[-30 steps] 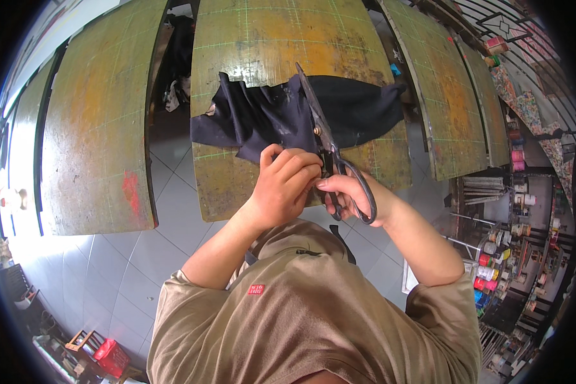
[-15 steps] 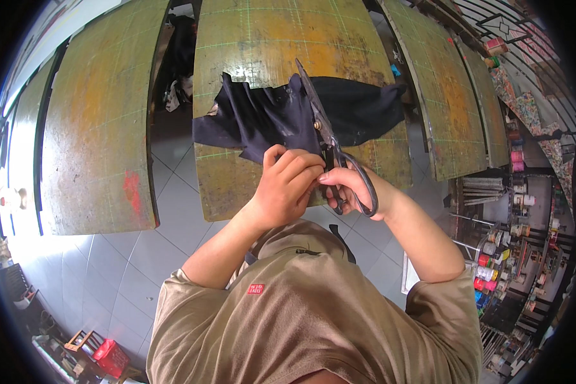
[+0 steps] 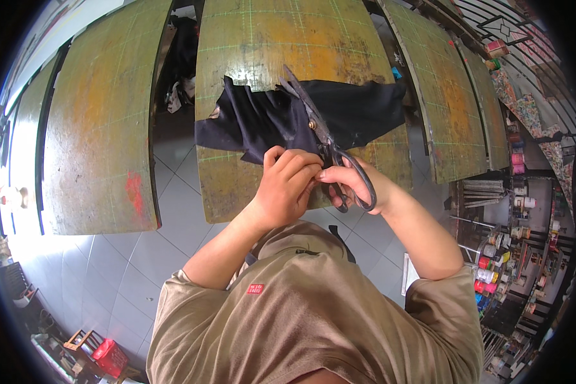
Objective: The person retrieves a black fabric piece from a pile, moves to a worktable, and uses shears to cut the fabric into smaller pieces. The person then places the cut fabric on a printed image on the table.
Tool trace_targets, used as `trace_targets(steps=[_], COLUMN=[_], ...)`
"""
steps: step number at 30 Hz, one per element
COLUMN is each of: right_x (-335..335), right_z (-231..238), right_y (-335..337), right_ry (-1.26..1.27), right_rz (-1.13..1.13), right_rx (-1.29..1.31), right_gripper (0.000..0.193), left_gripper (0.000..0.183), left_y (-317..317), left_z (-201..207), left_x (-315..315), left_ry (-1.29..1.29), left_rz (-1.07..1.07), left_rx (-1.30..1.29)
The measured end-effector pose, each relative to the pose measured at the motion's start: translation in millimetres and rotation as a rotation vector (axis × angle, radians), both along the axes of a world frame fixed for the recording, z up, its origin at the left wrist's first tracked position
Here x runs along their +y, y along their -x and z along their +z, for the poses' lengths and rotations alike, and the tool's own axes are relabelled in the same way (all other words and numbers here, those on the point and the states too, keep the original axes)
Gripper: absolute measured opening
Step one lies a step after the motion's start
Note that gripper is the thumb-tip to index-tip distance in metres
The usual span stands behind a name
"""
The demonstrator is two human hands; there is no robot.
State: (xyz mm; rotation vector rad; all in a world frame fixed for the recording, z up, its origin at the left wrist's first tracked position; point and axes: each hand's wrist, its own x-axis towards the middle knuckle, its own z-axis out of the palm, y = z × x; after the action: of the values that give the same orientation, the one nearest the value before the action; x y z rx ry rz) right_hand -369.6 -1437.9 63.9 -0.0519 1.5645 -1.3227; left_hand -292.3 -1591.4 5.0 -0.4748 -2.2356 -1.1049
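Note:
Wrinkled black cloth (image 3: pixel 262 118) lies across the middle board, and a flatter part of it (image 3: pixel 358 109) spreads to the right. My left hand (image 3: pixel 288 185) is closed on the cloth's near edge, fingers bent together. Large dark metal scissors (image 3: pixel 320 128) point away from me over the cloth, their blade tips slightly apart near its far edge. My right hand (image 3: pixel 361 189) grips the scissors by their looped handles. Its thumb meets the left fingertips, and what lies between them is hidden.
The worn yellow-green board (image 3: pixel 249 185) bears green grid lines. Similar boards stand at the left (image 3: pixel 102 128) and right (image 3: pixel 445 96), with gaps between. Dark cloth (image 3: pixel 182 57) hangs in the left gap. Shelves with thread spools (image 3: pixel 486 275) stand right; a red basket (image 3: pixel 111 357) sits lower left.
The scissors' tips have swung a little left and the blades have parted slightly. Both hands stay nearly in place, still closed.

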Motion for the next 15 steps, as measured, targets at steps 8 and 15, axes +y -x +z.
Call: trace_targets(steps=[8, 15], right_x=[17, 54], right_z=[3, 20], right_y=[10, 17], right_ry=[0.114, 0.049], right_rz=[0.095, 0.231], right_rx=[0.112, 0.054], right_gripper=[0.027, 0.048], left_gripper=[0.013, 0.019], left_y=[2, 1], left_z=[2, 2], left_x=[-1, -4], left_ry=[-0.045, -0.091], left_rz=[0.01, -0.011], left_rx=[-0.054, -0.105])
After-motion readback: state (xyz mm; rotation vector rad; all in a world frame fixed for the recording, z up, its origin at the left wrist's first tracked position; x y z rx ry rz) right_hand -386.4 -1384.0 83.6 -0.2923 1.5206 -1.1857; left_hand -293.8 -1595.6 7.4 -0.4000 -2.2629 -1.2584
